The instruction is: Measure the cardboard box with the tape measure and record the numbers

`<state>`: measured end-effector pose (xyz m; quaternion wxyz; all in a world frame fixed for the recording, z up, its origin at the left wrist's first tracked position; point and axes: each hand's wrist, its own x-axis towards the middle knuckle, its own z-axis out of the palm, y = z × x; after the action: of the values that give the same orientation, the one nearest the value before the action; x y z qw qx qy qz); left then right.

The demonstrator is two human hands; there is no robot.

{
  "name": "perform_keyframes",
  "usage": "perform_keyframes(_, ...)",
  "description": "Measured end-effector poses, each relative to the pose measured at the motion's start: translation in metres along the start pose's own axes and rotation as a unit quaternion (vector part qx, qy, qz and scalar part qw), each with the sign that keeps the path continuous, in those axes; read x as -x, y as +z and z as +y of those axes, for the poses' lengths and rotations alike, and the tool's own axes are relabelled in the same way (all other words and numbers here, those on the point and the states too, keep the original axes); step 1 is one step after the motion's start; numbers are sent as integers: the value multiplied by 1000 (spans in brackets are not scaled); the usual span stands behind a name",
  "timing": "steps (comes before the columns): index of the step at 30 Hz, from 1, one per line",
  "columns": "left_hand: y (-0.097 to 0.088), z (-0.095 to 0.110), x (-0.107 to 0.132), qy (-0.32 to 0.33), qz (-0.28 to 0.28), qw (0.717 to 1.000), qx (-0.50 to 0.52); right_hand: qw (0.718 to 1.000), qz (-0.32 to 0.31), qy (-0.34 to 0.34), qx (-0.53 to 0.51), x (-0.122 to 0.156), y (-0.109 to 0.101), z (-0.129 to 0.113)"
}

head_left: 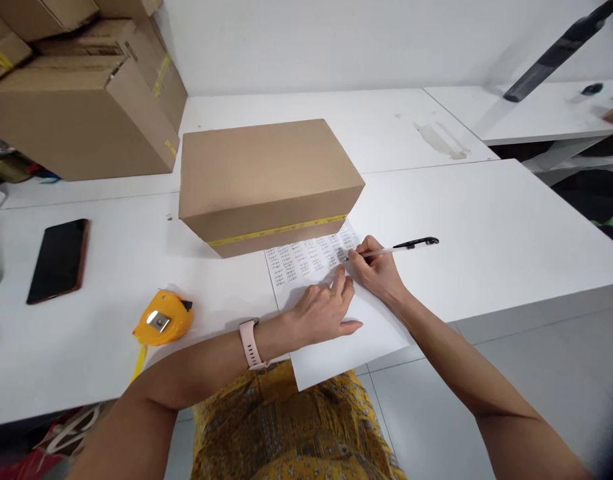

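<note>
Handwriting under way at a white table (pixel 486 227). The right hand (pixel 379 270) has its fingers clamped on a pen (pixel 396 249), whose tip touches a sheet of paper (pixel 356 340) just in front of a cardboard box (pixel 266 180). The left hand (pixel 323 310) lies flat on the sheet, fingers stretched out and loosely together, gripping nothing. Neat writing here likely calls for steady downward pressure from that palm, since the sheet overhangs the table's near edge. The rows of handwriting are too small to read. Whether the sheet runs under the box cannot be told.
</note>
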<state>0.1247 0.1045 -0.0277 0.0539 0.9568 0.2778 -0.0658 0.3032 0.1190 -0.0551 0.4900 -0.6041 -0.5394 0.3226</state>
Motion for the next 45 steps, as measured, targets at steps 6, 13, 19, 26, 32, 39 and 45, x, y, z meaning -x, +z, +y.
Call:
perform_keyframes(6, 0, 0, 0, 2, -1, 1000, -2, 1000, -2, 2, 3, 0, 0, -6)
perform_keyframes(13, -1, 0, 0, 5, -2, 1000, -10, 1000, 5, 2, 10, 0, -1, -4)
perform_keyframes(19, -2, 0, 0, 5, 3, 1000, -14, 1000, 19, -2, 17, -1, -1, -4)
perform_keyframes(26, 0, 0, 1, 3, 5, 1000, -8, 1000, 12, 5, 11, 0, 0, -6)
perform_keyframes(32, 0, -1, 0, 6, 3, 1000, -4, 1000, 19, -1, 15, -1, -1, -6)
perform_keyframes(39, 0, -2, 1, 13, 10, 1000, -10, 1000, 18, 4, 18, -1, -2, -7)
perform_keyframes(45, 0, -2, 0, 11, 9, 1000, -9, 999, 32, 5, 23, -1, -2, -8)
